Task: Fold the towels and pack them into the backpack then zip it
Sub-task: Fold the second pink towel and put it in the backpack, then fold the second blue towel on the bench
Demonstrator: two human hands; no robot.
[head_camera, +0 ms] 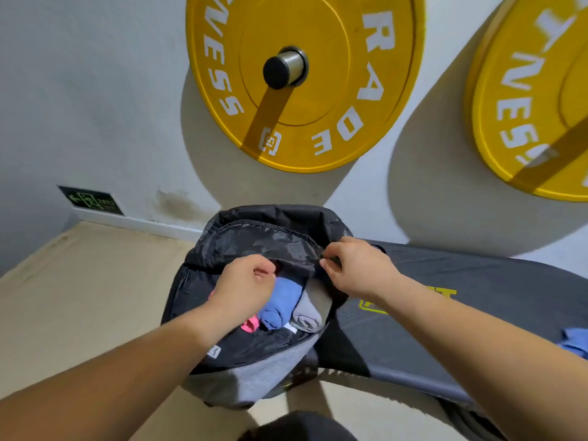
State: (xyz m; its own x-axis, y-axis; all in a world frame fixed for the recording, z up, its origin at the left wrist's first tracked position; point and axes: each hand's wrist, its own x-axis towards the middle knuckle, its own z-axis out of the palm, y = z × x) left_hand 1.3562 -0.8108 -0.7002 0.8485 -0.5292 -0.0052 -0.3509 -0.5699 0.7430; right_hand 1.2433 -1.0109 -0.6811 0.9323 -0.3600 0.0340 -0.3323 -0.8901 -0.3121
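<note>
Pinching at the rim of the backpack (254, 354), my right hand (356, 268) grips the black edge of the opening between thumb and fingers, while my left hand (245, 284) is curled closed over the near side of the opening (what it holds I cannot tell). Inside the open bag sit a rolled blue towel (280, 303), a grey towel (310, 313) beside it, and a pink towel (249, 324) showing under my left wrist. The backpack rests on the end of a dark bench (461, 313). Another blue cloth (576, 340) lies at the bench's right edge. Behind, two yellow weight plates (318, 122) hang on the wall.
</note>
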